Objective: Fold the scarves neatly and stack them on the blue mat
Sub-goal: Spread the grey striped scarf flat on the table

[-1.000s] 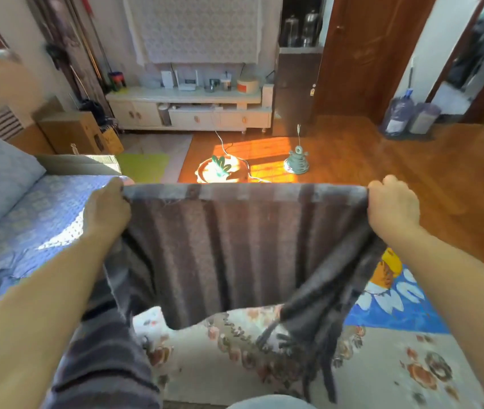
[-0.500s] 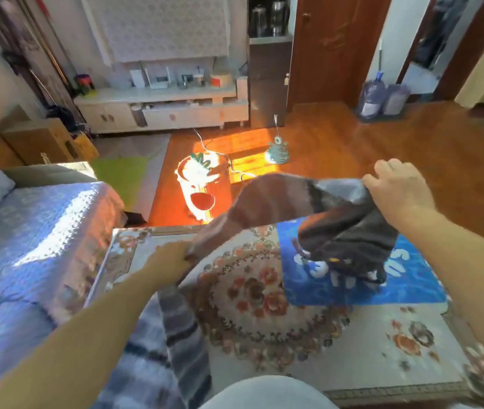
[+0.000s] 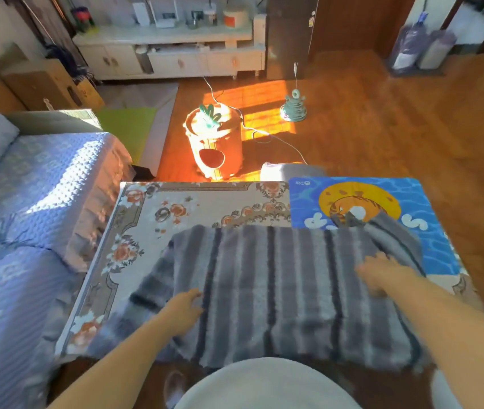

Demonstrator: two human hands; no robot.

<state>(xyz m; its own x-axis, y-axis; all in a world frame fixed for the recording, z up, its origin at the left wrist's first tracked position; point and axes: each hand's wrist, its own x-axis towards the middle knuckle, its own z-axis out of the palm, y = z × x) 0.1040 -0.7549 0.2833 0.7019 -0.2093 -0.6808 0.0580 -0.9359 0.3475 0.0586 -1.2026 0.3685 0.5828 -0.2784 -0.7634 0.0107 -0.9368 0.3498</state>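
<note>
My left hand [image 3: 186, 309] rests on the grey striped scarf [image 3: 279, 290], fingers loosely curled. A moment ago I held it aloft; now it lies spread on the floral table [image 3: 146, 219], its right corner overlapping the blue mat [image 3: 412, 199]. My blurred right hand [image 3: 382, 274] presses it flat, ready for folding.

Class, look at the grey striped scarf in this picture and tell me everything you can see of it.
The grey striped scarf looks soft and fuzzy, with dark and light bands running away from the person. It lies spread flat on the floral-patterned tabletop, its far right corner rumpled over the blue cartoon mat. The left hand rests on its left part; the blurred right hand touches its right.
</note>
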